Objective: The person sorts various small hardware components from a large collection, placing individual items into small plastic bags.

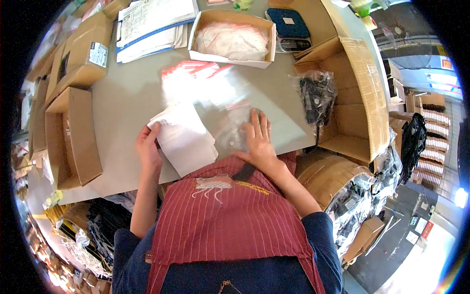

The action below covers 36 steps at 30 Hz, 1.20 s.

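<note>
My left hand [148,148] pinches the left edge of a stack of white paper sheets [185,137], thumb on top. The stack lies slanted near the front edge of the table. My right hand [260,145] is spread flat, its fingers at the right side of a clear zip bag [234,128] with a few small round bits showing in it. Beyond both hands lies a heap of clear zip bags [205,85] with red seal strips, partly washed out by glare.
A white box [192,47] full of small bags stands at the back, beside clipboards with papers [155,29] and a scale [293,45]. On the right, an open carton [362,98] adjoins a black plastic-wrapped bundle [317,100]. An open cardboard box [85,137] sits left.
</note>
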Motion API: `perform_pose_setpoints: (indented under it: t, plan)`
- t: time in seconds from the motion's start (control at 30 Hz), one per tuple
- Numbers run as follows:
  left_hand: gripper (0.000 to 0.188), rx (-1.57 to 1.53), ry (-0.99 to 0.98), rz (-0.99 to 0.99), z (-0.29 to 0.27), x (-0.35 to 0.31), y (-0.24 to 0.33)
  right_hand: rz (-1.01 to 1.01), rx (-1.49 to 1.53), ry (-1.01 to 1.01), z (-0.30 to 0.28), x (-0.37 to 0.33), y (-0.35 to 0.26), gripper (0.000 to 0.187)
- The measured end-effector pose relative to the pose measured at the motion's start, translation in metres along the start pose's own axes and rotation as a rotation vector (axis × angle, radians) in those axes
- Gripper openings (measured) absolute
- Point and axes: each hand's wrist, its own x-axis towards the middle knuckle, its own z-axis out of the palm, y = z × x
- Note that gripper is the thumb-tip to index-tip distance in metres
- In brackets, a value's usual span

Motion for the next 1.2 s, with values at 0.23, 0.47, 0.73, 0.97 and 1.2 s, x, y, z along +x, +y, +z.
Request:
perform_pose_setpoints:
  t: [0.23,0.47,0.73,0.97,1.2]
  plan:
    - [0.023,-0.029,-0.013,0.030,-0.001,0.005,-0.006,-0.027,0.144,-0.039,0.002,0.008,-0.003,0.072]
    - [0.025,0.016,0.020,0.006,0.002,0.000,0.004,-0.129,0.172,0.141,0.021,0.029,0.018,0.037]
    - [0.025,0.024,-0.017,-0.033,-0.002,0.003,0.003,-0.162,0.220,0.630,-0.100,0.148,0.030,0.028]
    - [0.023,-0.037,-0.034,-0.038,-0.001,0.005,0.003,-0.142,-0.101,0.493,-0.050,0.234,0.072,0.033]
    - [0.021,0.012,-0.048,-0.060,0.007,-0.003,0.014,-0.301,0.517,0.264,-0.036,0.169,-0.034,0.018]
